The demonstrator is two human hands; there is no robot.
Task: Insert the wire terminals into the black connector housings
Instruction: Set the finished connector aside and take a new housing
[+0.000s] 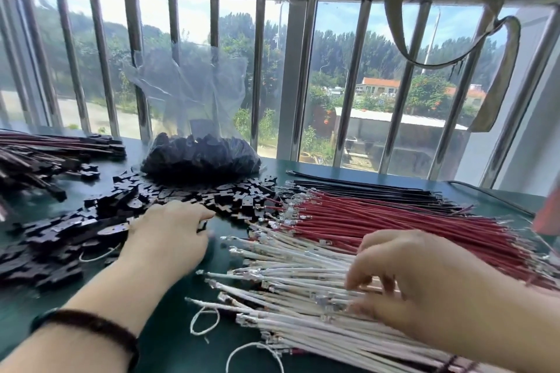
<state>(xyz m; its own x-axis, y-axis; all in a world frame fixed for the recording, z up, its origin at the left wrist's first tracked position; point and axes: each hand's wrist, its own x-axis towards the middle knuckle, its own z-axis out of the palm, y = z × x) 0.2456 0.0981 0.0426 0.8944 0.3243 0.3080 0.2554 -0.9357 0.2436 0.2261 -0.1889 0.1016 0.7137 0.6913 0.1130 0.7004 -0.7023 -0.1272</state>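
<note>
Loose black connector housings (pixel 127 209) lie in a wide heap at the left centre of the green table (pixel 169 324). My left hand (pixel 169 236) rests at the heap's near edge, its fingertips curled round one small black housing (pixel 202 225). White wires with metal terminals (pixel 285 278) lie in a thick fan at the lower right, with red wires (pixel 394 221) behind them and black wires (pixel 363 186) further back. Over the white bundle hovers my right hand (pixel 418 285), blurred, its bent fingers and thumb pinching at a white wire.
A clear plastic bag (pixel 200 154) full of black housings stands at the back centre against the window bars (pixel 303 85). Finished wire assemblies (pixel 51 148) are stacked at the far left. String loops (pixel 206 321) lie on the table near the front.
</note>
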